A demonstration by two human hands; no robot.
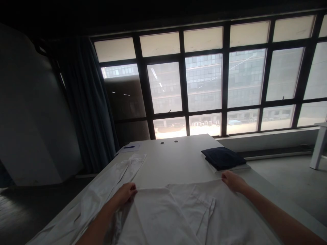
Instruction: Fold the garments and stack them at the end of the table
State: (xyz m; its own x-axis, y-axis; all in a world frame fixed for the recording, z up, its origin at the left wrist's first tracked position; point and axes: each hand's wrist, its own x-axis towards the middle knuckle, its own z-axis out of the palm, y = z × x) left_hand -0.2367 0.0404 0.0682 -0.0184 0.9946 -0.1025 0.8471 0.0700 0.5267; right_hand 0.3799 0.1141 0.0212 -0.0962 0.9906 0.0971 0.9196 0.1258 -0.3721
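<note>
A white garment [158, 214], perhaps a shirt, is stretched between my two hands over the near part of the table. A short sleeve-like fold lies across its right half. My left hand [125, 194] pinches the garment's far left corner. At the far right corner, my right hand [233, 181] grips the same cloth between closed fingers. Its lower part runs out of the bottom of the view. Left of my left hand lies more rumpled white cloth [95, 194]. Just beyond my right hand sits a folded dark navy garment [223, 157] on top of something white.
The white table [176, 163] reaches toward a wide window wall [204, 81]. On its far left corner lie paper [135, 148] and a blue pen [129, 147]. Two round cable holes are near the far edge. A blue curtain [89, 112] hangs at the left.
</note>
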